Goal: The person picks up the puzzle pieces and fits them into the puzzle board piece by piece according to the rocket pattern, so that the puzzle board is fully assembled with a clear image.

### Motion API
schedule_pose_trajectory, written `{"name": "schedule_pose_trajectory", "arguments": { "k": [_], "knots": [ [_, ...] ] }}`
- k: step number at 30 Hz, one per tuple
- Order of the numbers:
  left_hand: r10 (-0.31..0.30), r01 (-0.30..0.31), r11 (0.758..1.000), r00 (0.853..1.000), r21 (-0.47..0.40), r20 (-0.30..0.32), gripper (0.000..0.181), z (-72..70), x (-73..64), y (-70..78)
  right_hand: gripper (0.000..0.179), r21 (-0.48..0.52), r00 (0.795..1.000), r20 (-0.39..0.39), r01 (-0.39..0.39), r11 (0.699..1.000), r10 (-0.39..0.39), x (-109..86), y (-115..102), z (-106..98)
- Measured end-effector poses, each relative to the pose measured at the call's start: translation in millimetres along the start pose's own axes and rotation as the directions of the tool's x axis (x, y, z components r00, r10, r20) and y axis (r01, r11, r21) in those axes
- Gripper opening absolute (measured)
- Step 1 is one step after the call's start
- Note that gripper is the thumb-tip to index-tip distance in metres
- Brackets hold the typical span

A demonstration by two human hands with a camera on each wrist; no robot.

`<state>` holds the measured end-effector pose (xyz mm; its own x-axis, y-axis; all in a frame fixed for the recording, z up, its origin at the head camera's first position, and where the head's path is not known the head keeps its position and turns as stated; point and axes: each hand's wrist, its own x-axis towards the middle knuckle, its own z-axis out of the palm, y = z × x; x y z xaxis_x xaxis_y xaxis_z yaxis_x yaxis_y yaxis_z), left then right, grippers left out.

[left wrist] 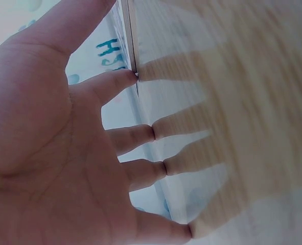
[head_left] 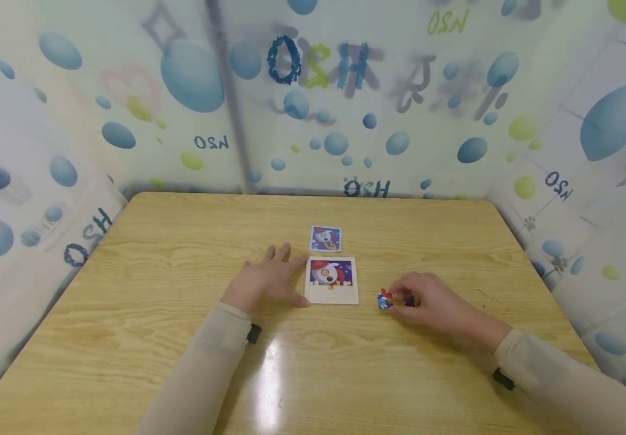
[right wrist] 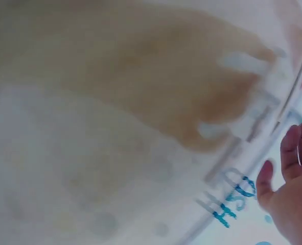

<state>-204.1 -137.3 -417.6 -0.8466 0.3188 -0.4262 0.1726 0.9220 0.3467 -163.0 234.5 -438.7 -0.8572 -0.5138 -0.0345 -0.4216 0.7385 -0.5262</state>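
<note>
A square puzzle board [head_left: 333, 296] with a pale border lies mid-table. Its upper part shows a cartoon picture in red, white and purple, while its lower part is pale. My left hand [head_left: 269, 279] is spread beside the board's left edge, its thumb and index finger at that edge. In the left wrist view, several fingertips [left wrist: 158, 167] of this hand rest on the table. Right of the board, my right hand [head_left: 431, 302] pinches a small blue and red puzzle piece [head_left: 383, 299] low over the table. Something dark shows between its fingers, partly hidden.
Just behind the board lies a square picture card [head_left: 326, 239] with a similar cartoon. The wooden table [head_left: 171, 338] reaches back to a curtain [head_left: 313, 133] patterned with blue and green drops, which also hangs on both sides.
</note>
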Motion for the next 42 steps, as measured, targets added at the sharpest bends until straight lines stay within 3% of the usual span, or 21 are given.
{"name": "schedule_pose_trajectory", "arguments": {
  "k": [4, 13, 20, 29, 37, 42],
  "knots": [
    [0.000, 0.000, 1.000, 1.000, 0.001, 0.000, 0.108, 0.3, 0.2, 0.3, 0.024, 0.084, 0.999, 0.005, -0.037, 0.996, 0.036, 8.2, -10.9, -6.2],
    [0.000, 0.000, 1.000, 1.000, 0.002, 0.005, 0.109, 0.0, 0.7, 0.7, 0.028, 0.151, 0.997, 0.028, -0.074, 0.986, 0.070, 31.8, -42.2, -9.6],
    [-0.006, 0.006, 1.000, 1.000, -0.001, 0.005, 0.108, 0.1, 0.7, 0.9, 0.028, 0.239, 0.997, 0.044, -0.068, 0.969, 0.060, 54.6, -61.7, 6.7],
    [-0.005, 0.005, 1.000, 1.000, 0.008, 0.006, 0.108, -1.1, -0.3, 1.9, 0.029, 0.265, 0.989, 0.087, -0.142, 0.954, 0.123, 81.3, -86.4, 30.8],
    [-0.007, 0.007, 1.000, 1.000, 0.002, 0.008, 0.108, -1.6, -0.3, 2.4, 0.024, 0.263, 0.992, 0.081, -0.112, 0.958, 0.094, 95.8, -88.1, 50.8],
    [-0.008, 0.008, 1.000, 1.000, 0.005, 0.012, 0.108, -1.0, 0.3, 2.2, 0.024, 0.239, 0.989, 0.089, -0.137, 0.961, 0.119, 99.8, -87.6, 56.8]
  ]
}}
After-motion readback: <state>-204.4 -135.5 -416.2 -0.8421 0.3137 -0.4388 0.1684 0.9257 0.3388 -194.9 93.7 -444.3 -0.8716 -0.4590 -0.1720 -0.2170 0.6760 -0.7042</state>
